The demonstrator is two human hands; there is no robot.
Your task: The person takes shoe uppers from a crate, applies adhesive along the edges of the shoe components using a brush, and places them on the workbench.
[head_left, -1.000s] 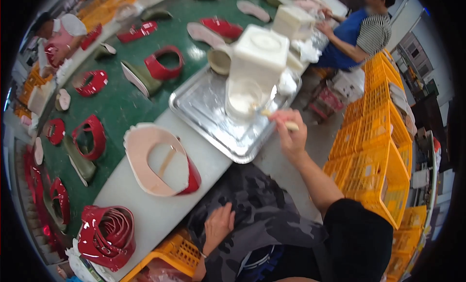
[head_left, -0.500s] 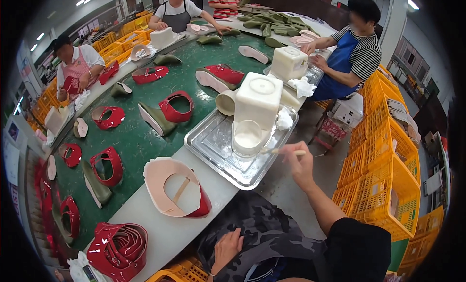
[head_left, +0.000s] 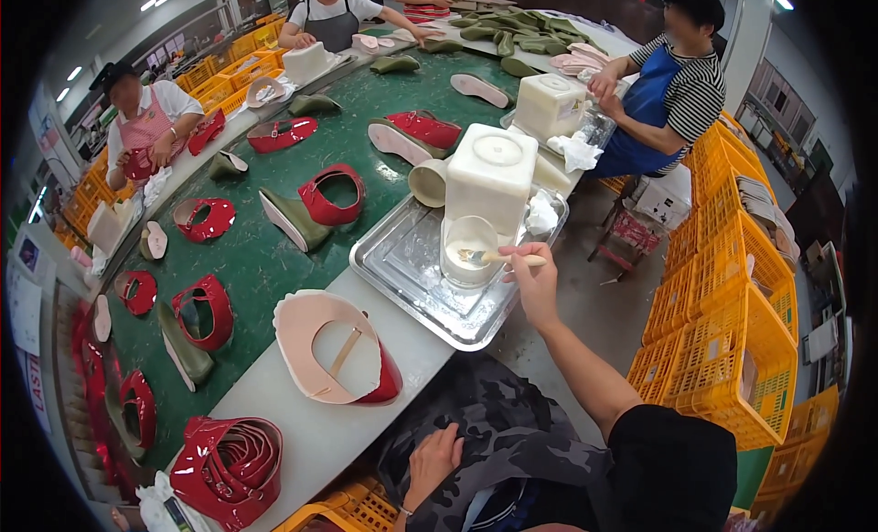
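Note:
My right hand is closed round the handle of a small brush. The brush's bristles are in the round mouth of a white plastic dispenser, over whitish liquid. That dispenser stands on a metal tray, with a beige cup and crumpled white tissue beside it. My left hand lies on the camouflage apron over my lap, fingers loosely stretched and nothing in them. Left of the tray, a red shoe upper shows its pink lining.
A stack of red uppers sits at the near left table edge. Green moulded pieces and red uppers are spread over the green surface. Yellow crates are stacked to my right. Several co-workers sit or stand round the table.
My right hand has moved left and up, bringing the brush from the dispenser mouth's right edge into the mouth. My left hand has stayed on my lap. The co-worker at right has brought both hands together.

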